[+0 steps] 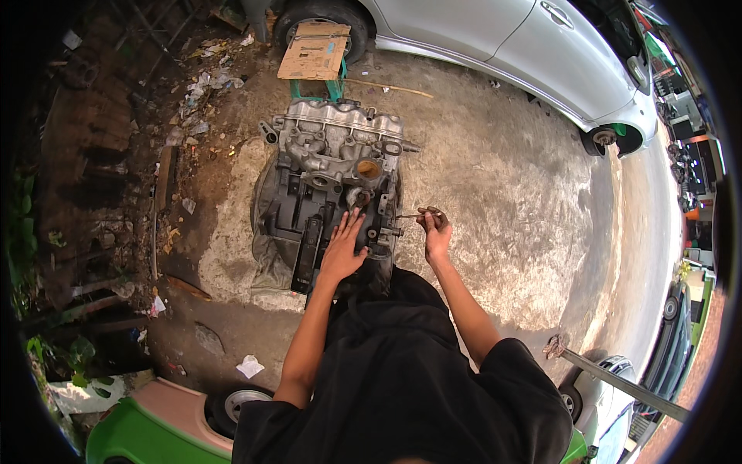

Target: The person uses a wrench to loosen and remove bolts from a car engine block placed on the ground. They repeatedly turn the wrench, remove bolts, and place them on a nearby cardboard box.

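A large engine [332,147] with a silvery top and dark lower block stands in front of me on a grey cover [270,274]. My left hand [345,246] lies on the dark front of the block, fingers stretched out and touching it. Just right of the engine, my right hand [435,235] is closed on a thin metal rod [411,216], whose left end reaches the engine's right side beside a short pipe fitting. The exact point where the rod meets the engine is too small to tell.
Behind the engine, cardboard with small tools [313,46] rests on a green stool [333,90] by a silver car [495,35]. Rubbish [201,85] and wood scraps [185,288] lie along the left. A green car [139,425] is behind me, and a pole [626,383] is at lower right.
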`<state>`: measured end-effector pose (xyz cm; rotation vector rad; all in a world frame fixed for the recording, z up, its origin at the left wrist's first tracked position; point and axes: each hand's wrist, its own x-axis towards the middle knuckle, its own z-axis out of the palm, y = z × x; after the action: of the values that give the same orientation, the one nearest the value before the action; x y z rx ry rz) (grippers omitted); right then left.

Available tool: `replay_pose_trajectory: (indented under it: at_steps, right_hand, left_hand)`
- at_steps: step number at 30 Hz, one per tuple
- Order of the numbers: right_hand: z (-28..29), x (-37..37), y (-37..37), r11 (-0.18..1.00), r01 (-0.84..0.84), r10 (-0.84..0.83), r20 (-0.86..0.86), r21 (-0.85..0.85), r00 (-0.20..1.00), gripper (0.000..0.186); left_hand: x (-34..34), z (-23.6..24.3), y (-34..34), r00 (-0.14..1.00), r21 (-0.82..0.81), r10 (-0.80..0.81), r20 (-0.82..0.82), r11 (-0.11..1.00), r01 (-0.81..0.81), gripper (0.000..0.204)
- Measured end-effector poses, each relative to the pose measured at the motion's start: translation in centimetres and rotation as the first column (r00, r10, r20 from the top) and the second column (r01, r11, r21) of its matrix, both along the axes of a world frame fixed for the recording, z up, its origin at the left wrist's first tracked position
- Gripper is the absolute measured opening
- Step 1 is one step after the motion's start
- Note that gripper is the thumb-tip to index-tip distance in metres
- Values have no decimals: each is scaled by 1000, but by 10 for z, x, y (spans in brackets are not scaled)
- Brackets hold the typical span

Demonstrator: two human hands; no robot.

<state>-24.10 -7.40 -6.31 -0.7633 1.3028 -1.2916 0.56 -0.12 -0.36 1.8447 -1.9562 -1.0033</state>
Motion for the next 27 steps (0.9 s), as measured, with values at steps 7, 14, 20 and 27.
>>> replay_pose_trajectory:
  at_steps: [7, 14, 20, 27]
  right_hand:
    - [-16, -9, -70, 925, -126, 131, 12, 358, 991, 20]
    - [-35, 9, -106, 905, -264, 311, -95, 334, 946, 28]
    - [-49, 14, -116, 894, -276, 374, -247, 353, 894, 32]
    - [-58, 9, -121, 854, -331, 410, -128, 401, 903, 34]
  left_hand:
    - [0, 4, -1, 1000, 6, 5, 4, 1000, -5, 84]
    - [-1, 7, -1, 1000, 26, 4, 24, 1000, -5, 83]
    - [-2, 6, -1, 999, 22, 9, 45, 1000, -10, 84]
    - [-2, 8, -1, 999, 11, 15, 30, 1000, -16, 84]
